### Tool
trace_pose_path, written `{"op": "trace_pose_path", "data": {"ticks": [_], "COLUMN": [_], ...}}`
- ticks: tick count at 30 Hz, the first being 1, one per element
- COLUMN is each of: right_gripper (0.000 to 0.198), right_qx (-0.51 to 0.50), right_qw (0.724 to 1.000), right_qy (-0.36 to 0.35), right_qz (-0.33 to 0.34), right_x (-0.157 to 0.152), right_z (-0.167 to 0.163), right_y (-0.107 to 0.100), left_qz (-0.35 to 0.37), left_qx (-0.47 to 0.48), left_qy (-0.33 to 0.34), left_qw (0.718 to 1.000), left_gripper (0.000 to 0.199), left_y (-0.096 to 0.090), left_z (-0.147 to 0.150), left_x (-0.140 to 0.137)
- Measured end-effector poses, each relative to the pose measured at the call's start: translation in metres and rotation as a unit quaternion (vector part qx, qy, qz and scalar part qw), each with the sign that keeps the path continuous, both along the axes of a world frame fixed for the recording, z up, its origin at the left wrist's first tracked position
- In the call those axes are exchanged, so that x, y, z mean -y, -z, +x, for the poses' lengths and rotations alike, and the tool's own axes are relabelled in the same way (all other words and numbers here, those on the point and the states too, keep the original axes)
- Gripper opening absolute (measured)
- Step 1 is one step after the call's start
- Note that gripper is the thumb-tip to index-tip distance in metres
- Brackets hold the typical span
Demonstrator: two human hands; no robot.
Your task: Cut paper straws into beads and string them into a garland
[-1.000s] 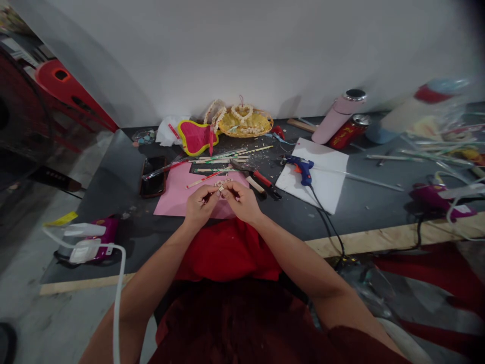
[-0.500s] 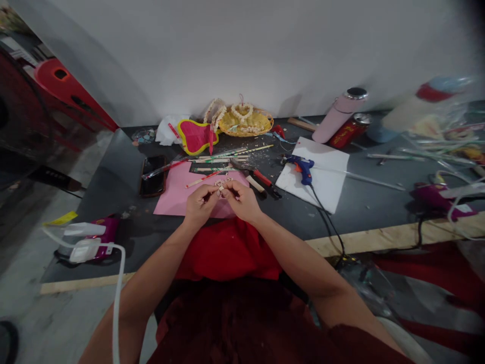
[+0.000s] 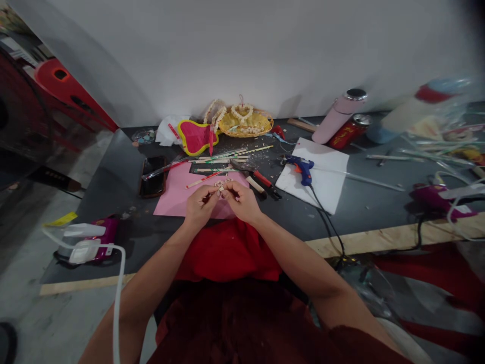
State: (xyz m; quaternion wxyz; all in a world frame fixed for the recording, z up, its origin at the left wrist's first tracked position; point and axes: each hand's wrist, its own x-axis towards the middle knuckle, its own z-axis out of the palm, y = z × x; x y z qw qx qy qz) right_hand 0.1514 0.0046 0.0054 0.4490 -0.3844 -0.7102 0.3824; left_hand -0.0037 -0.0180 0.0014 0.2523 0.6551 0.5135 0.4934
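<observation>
Grey table [image 3: 288,217], pale wall [image 3: 242,50], left hand [image 3: 199,203] and right hand [image 3: 241,203] tight around whitish piece [image 3: 222,189]

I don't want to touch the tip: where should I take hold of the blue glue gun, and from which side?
Probably best by the handle, coming from the near side with the right hand. The glue gun lies flat, its handle extending toward you and its nozzle pointing left; the cord leaves the handle's end, so grip above that.
</observation>
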Motion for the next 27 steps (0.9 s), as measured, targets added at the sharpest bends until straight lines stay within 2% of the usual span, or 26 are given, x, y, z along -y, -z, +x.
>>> {"op": "trace_pose_path", "data": {"ticks": [27], "right_gripper": [0.016], "right_qx": [0.013], "right_qw": [1.000], "right_qy": [0.003], "right_qz": [0.004], "right_x": [-0.0013], "right_z": [0.0006], "right_y": [0.0012], "left_qz": [-0.013], "left_qx": [0.004], "left_qy": [0.000], "left_qw": [1.000], "left_gripper": [0.015], "left_y": [0.0017], "left_z": [-0.0002], "left_x": [-0.0017]}}
